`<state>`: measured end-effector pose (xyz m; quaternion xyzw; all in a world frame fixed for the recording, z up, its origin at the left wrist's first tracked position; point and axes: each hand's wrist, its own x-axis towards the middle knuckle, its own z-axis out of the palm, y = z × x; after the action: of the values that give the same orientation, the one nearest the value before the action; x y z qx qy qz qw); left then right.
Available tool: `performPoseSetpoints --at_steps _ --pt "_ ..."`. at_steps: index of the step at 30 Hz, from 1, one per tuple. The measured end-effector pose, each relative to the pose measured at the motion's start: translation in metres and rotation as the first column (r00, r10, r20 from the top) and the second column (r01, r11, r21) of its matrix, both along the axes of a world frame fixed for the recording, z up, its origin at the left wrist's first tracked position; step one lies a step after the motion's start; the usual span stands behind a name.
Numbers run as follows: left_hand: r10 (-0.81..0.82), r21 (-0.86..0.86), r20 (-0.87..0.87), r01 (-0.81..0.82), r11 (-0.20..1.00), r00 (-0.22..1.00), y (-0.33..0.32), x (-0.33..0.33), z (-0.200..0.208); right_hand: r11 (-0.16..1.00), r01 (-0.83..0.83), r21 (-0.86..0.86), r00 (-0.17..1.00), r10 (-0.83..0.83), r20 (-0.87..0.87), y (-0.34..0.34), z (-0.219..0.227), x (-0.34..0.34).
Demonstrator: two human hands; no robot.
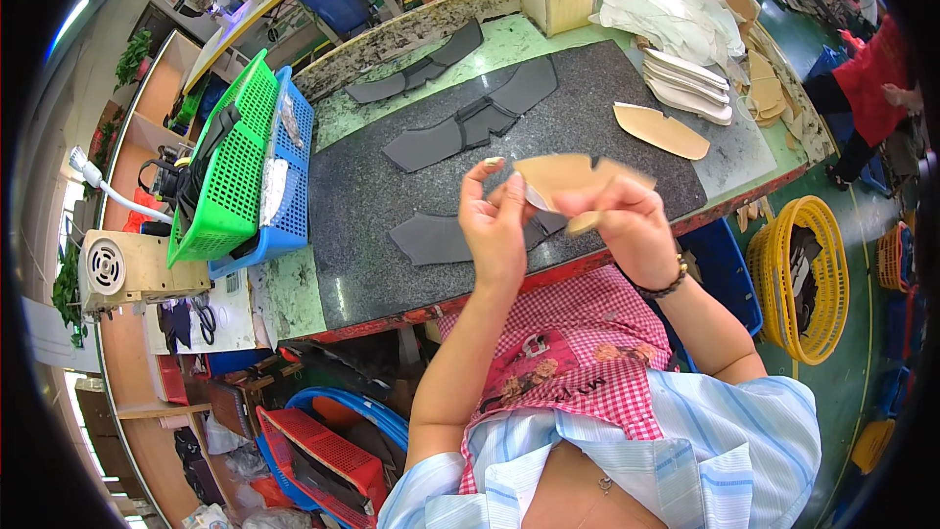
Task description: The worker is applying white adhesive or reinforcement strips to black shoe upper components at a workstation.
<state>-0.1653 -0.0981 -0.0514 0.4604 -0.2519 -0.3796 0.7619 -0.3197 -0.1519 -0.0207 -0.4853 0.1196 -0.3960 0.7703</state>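
Above the dark stone slab point(362, 186), a tan curved sheet piece point(556, 174) with a small notch is between my hands. My left hand point(494, 225) pinches its left end between thumb and fingers, beside a small white flap. My right hand point(632, 225) is closed at its lower right side; a rounded tan end point(585, 223) sticks out from the fingers, and I cannot tell what it belongs to. Behind my left hand lies a dark grey cut piece point(426, 238), partly hidden. Another dark grey piece point(436, 142) lies farther back, and a similar tan piece point(661, 130) rests at the right.
A stack of pale curved pieces point(688, 83) and crumpled white sheets point(671, 20) are at the back right. A green basket point(230, 157) and a blue basket point(289, 186) stand at the left. A yellow basket point(832, 284) is beyond the table's right edge.
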Motion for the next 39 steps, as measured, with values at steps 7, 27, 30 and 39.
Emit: performPoseSetpoints --at_steps 7,27,30,39 --pt "0.069 -0.042 0.725 -0.056 0.998 0.685 0.005 0.003 -0.003 0.891 0.169 -0.421 0.829 -0.359 -0.429 -0.013 0.028 -0.008" --pt "0.169 -0.245 0.747 0.031 0.969 0.643 0.009 -0.02 -0.017 0.652 0.07 -0.755 0.804 -0.485 -0.344 -0.007 0.005 0.003" --pt "0.274 -0.299 0.857 -0.011 0.954 0.437 0.007 -0.018 -0.021 0.625 0.023 -0.78 0.791 -0.489 -0.368 -0.007 0.008 0.001" --pt "0.002 -0.109 0.35 0.039 0.993 0.937 0.017 -0.006 -0.008 0.996 0.088 0.01 0.985 -0.086 -0.15 -0.009 -0.009 -0.003"
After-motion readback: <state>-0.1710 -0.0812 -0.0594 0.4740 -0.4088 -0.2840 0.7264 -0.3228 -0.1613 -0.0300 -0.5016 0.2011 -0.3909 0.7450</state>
